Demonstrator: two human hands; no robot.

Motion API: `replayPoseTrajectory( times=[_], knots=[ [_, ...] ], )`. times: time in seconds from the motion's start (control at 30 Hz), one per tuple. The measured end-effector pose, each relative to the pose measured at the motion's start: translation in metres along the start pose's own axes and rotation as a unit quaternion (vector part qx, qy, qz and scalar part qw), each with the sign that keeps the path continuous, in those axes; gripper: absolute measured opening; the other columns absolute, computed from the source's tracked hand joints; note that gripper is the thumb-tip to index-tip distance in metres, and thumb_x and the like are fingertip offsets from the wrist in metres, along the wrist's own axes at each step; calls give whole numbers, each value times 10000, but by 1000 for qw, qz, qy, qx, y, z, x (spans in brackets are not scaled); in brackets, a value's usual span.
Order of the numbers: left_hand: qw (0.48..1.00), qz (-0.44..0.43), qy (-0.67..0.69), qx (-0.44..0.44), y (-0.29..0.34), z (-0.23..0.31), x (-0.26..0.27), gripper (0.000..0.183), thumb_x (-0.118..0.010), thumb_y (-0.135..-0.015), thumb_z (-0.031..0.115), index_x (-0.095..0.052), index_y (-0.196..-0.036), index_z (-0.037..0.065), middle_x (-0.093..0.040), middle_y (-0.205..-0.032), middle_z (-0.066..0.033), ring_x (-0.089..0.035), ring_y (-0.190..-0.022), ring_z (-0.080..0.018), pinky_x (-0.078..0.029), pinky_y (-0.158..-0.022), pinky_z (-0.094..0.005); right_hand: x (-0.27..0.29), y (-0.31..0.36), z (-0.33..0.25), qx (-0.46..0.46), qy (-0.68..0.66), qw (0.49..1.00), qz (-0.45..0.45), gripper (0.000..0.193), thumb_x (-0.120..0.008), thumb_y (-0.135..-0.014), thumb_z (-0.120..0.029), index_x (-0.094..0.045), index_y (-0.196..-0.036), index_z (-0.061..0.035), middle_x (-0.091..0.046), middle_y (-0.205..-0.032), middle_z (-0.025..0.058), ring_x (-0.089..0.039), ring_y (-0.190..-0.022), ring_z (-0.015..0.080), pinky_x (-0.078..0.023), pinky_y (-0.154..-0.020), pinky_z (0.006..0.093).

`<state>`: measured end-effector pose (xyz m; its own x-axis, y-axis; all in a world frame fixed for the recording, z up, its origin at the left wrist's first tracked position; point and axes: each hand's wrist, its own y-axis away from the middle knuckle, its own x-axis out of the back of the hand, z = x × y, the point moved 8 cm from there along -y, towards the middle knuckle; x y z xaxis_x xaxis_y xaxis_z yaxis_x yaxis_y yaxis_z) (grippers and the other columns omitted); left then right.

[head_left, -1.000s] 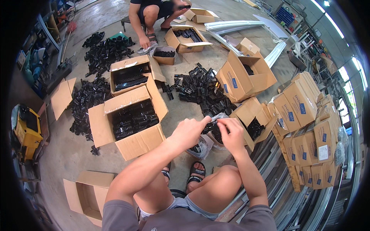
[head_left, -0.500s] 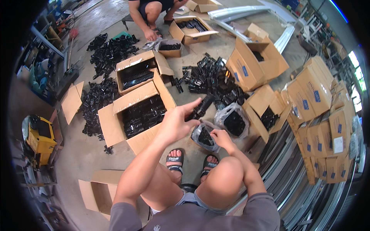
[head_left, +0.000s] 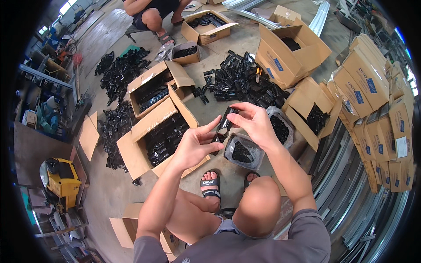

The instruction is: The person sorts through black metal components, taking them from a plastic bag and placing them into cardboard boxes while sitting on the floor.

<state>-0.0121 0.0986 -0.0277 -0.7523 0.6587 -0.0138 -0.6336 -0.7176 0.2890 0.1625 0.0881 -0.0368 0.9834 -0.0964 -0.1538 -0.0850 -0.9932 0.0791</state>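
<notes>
Black glossy part [head_left: 226, 119] — left hand [head_left: 197, 146] pinching its near end, right hand [head_left: 253, 124] gripping its far end — slants between them.

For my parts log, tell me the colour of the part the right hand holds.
The part is glossy black, best in the head view.

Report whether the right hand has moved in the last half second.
Yes. Judged against the nearer plastic bag, the right hand has moved up the picture, from the bag's right side to beyond it, and now grips a black piece.
</notes>
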Motion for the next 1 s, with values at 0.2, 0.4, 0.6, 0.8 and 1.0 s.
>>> replayPoseTrajectory(
  times=[0.2, 0.4, 0.6, 0.8, 1.0],
  knots=[
    [998, -42, 42, -6, -2, 12, -17, 776, -736, -857, -50, -414, -1529, 168, -709, -1153, -85, -587, -945, -41, -527, -864, -248, 21, 10, 1, -19, -103, 994, 2, 340, -715, -930, -114, -643, -1221, 47, -722, -1049, 103, -693, -906, 140, -581, -788, 291],
    [999, -38, 25, -19, 4, 11, -23, 761, -731, -860, -56, -434, -1517, 186, -708, -1170, -85, -568, -955, -38, -530, -863, -251, 19, 17, 3, -14, -102, 995, -13, 355, -713, -931, -111, -633, -1238, 46, -716, -1070, 103, -692, -921, 144, -589, -802, 297],
    [991, 27, -128, -34, 14, 24, -21, 739, -761, -828, -43, -499, -1473, 205, -723, -1063, 33, -483, -916, 8, -477, -850, -207, 19, 20, -1, 6, -114, 993, -15, 358, -712, -925, -95, -631, -1247, 39, -713, -1076, 100, -692, -917, 143, -590, -800, 290],
    [982, 34, -183, -27, 18, 27, -20, 757, -800, -805, 23, -502, -1464, 244, -723, -947, 57, -432, -861, 6, -456, -794, -192, 24, 21, 0, 5, -114, 993, -14, 358, -720, -921, -109, -640, -1243, 26, -718, -1072, 91, -692, -912, 134, -588, -796, 280],
    [979, 42, -191, -63, 19, 25, -20, 761, -830, -770, 113, -518, -1448, 260, -725, -903, -174, -478, -673, -53, -508, -721, -307, 22, 21, 5, 2, -105, 994, -13, 368, -736, -912, -121, -643, -1235, 28, -724, -1057, 90, -695, -901, 131, -589, -783, 273]
  ],
)
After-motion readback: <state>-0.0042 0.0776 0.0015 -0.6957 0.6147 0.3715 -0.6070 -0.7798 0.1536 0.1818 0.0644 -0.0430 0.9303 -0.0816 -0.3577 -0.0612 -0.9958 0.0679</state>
